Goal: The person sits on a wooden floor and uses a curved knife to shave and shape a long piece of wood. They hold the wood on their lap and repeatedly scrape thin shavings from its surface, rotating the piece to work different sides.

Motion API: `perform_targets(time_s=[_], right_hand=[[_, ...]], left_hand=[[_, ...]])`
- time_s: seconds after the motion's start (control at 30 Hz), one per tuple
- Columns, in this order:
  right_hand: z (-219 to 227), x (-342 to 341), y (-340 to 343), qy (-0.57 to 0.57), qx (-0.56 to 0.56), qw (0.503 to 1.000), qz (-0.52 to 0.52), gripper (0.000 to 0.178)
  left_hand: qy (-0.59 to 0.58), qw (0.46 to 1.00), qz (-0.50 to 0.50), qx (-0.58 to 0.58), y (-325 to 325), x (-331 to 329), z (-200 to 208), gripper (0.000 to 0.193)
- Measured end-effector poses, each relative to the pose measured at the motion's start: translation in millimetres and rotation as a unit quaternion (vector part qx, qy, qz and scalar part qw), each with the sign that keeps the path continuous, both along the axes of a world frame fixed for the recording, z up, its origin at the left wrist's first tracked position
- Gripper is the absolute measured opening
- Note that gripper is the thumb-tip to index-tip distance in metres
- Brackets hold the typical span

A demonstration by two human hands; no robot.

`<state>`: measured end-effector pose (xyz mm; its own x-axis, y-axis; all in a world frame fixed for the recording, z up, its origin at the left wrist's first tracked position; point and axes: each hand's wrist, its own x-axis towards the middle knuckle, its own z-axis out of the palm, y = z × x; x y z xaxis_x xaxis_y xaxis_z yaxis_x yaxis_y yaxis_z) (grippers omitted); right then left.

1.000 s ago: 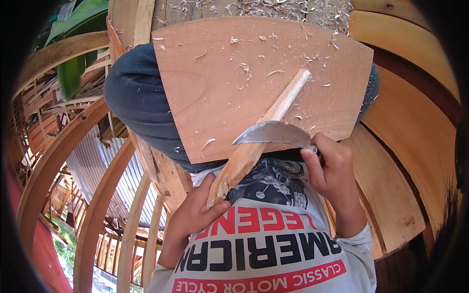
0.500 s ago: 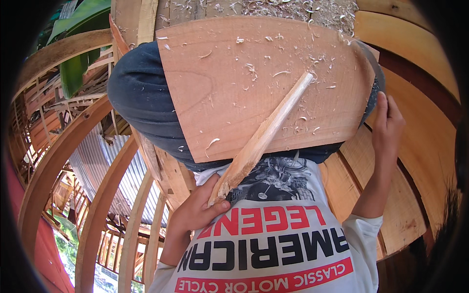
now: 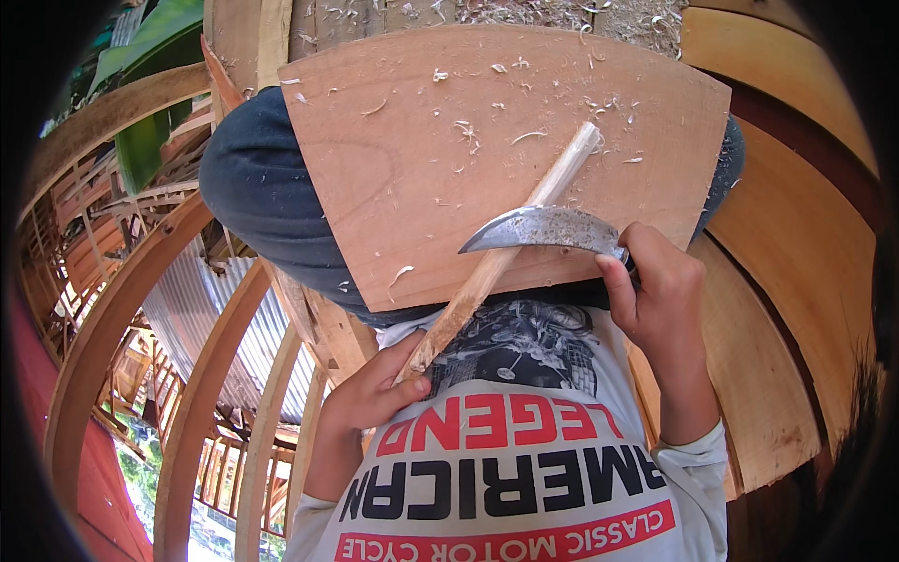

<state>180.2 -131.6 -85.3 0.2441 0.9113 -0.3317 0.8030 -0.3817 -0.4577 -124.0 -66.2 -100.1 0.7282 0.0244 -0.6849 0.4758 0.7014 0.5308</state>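
My left hand (image 3: 375, 389) is closed round the lower end of a pale, whittled wooden stick (image 3: 473, 290). The stick slants up and right, its far end over a flat wooden board (image 3: 403, 206) lying across my lap. In my right hand (image 3: 660, 290) is a curved knife (image 3: 548, 229), its handle hidden by the fingers. The sickle-shaped grey blade, stained brown in places, lies across the middle of the stick with its tip pointing left. Whether its edge presses into the wood cannot be made out.
Curled wood shavings (image 3: 465, 136) are scattered on the board and over the planks beyond it. Curved wooden slats (image 3: 211, 384) rise at my left, with corrugated metal sheet (image 3: 201, 323) behind them. Wide wooden planks (image 3: 749, 365) stand close on my right.
My right hand has swung in from the right, bringing the curved knife from the board's right edge across the stick. My left hand keeps its hold, and the stick has shifted only slightly.
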Motion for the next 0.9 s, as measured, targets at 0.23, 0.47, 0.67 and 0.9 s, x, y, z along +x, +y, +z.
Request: perform_targets(time_s=[0.23,0.47,0.67,0.9], right_hand=[[-6,32,7,-0.096,0.011,0.992,-0.078,0.026],[-10,92,-8,-0.148,0.032,0.946,-0.285,0.030],[16,33,-10,0.036,0.016,0.988,-0.146,0.026],[23,-19,-21,0.158,-0.073,0.984,-0.042,0.026]], left_hand=[[-0.001,1.000,0.003,-0.018,-3,-4,-4,0.071],[-0.024,0.999,0.001,-0.022,-9,-11,-9,0.065],[0.012,0.998,-0.033,0.046,0,3,-4,0.055],[0.200,0.937,-0.145,0.247,7,25,36,0.054]])
